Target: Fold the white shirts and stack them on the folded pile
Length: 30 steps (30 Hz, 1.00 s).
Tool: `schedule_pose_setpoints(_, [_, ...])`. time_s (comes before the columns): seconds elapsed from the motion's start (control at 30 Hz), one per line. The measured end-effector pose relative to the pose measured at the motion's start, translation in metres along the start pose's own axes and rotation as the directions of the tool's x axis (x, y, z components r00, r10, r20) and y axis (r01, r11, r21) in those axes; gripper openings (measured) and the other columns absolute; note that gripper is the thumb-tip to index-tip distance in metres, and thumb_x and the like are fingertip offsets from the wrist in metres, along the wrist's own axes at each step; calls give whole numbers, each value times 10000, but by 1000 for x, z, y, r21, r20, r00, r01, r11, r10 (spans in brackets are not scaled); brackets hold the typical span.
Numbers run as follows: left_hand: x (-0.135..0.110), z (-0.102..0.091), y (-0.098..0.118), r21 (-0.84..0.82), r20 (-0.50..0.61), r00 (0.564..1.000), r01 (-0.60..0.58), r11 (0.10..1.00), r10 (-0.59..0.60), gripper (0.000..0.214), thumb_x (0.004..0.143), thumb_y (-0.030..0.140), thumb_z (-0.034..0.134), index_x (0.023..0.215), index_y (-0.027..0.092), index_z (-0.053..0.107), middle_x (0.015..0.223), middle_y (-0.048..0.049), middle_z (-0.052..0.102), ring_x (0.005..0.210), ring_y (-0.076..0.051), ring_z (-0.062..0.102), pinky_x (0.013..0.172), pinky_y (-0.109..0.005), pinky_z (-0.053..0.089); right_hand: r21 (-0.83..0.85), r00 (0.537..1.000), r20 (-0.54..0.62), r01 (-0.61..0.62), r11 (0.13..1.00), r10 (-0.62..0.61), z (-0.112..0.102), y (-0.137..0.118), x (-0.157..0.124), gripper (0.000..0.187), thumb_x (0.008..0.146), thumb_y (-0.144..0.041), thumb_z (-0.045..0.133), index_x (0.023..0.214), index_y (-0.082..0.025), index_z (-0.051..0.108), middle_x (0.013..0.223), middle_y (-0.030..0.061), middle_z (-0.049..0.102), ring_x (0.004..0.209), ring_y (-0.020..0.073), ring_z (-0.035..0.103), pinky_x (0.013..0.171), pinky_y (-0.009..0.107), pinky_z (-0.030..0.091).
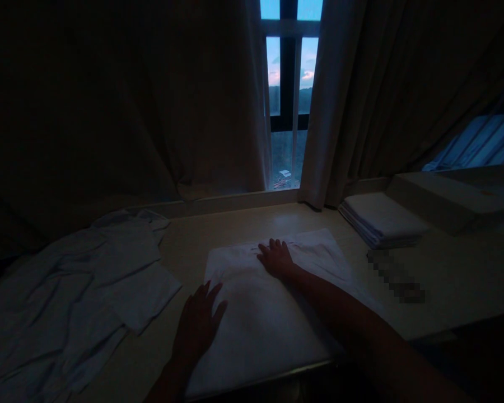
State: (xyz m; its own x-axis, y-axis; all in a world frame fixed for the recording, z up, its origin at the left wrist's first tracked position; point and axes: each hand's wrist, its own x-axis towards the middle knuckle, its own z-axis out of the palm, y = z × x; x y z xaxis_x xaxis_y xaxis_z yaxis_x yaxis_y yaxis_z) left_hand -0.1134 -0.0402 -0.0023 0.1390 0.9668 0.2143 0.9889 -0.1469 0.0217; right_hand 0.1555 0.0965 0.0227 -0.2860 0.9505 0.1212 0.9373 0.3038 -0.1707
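A white folded cloth [256,319] lies flat on the table [218,224] in front of me, in very dim light. My left hand [198,323] rests open on the cloth's left edge, fingers spread and flat. My right hand [276,258] lies palm down on the cloth's far edge, fingers stretched out. Neither hand holds anything.
A heap of crumpled white garments [67,291] covers the table's left side. A stack of folded white cloths [382,221] sits at the right, beside a long flat box [445,198]. Dark curtains [151,95] frame a narrow window [289,95] behind the table.
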Motion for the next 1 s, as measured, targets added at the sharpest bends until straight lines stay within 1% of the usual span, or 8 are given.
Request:
schedule_pose_setpoints(0.07, [0,1,-1,1,1,1000,3,1000,-3,556,926,520,335,1421,278,407,1506,-71,392,1401,-248,320,1154,-478,198,23,1000,-12,-16,1000,17,5,-1,-5,511,968,-546,297,1413,-324,414,1508,92,338,1332,312,324,1084,502,170])
schedule_pose_setpoints(0.17, [0,2,-1,3,6,1000,8,1000,-8,563,924,528,330,1425,281,399,1506,-64,393,1395,-247,331,1154,-480,195,58,997,-69,-20,998,24,8,0,-9,513,979,-521,272,1431,-309,392,1555,69,260,1346,301,317,1102,492,144])
schedule_pose_setpoints(0.27, [0,3,-1,11,-4,1000,-5,1000,5,562,926,523,326,1423,273,402,1504,-69,396,1396,-247,328,1154,-478,193,74,989,-142,-24,997,34,8,0,-11,546,993,-464,233,1458,-205,354,1527,106,322,1363,270,297,1125,468,113])
schedule_pose_setpoints(0.37, [0,4,-1,17,-6,1000,-3,1000,3,555,928,512,323,1421,272,406,1503,-73,396,1396,-249,327,1150,-479,198,88,994,-107,-24,996,34,10,-1,-11,549,992,-458,241,1396,-144,439,1451,136,435,1343,261,330,1123,460,136])
schedule_pose_setpoints(0.63, [-1,4,-1,1,-2,1000,-10,1000,10,550,929,507,327,1429,288,396,1512,-63,385,1405,-253,313,1146,-483,201,115,990,-130,-42,992,57,9,5,-11,477,992,-437,287,1325,-168,498,1401,120,490,1295,238,381,1108,432,180])
schedule_pose_setpoints(0.83, [-6,5,-1,0,5,999,-50,999,50,579,937,515,306,1486,339,256,1564,-16,282,1448,-266,206,1148,-511,182,103,992,-112,-45,994,57,2,11,-16,454,991,-412,312,1332,-171,490,1415,111,478,1317,222,361,1114,409,178])
schedule_pose_setpoints(0.93, [-7,8,-1,-8,-13,999,-47,999,47,642,925,534,318,1508,296,195,1582,-43,221,1455,-273,179,1150,-508,186,87,994,-94,-42,995,50,0,11,-19,471,997,-401,282,1372,-169,447,1445,114,443,1342,213,335,1123,415,162])
schedule_pose_setpoints(1.0, [-7,9,-2,-10,-17,999,-37,999,37,664,920,544,321,1510,266,198,1587,-61,194,1458,-273,168,1151,-505,187,78,997,-70,-38,996,43,-3,12,-19,486,998,-404,265,1391,-167,427,1462,118,421,1355,213,322,1126,424,158])
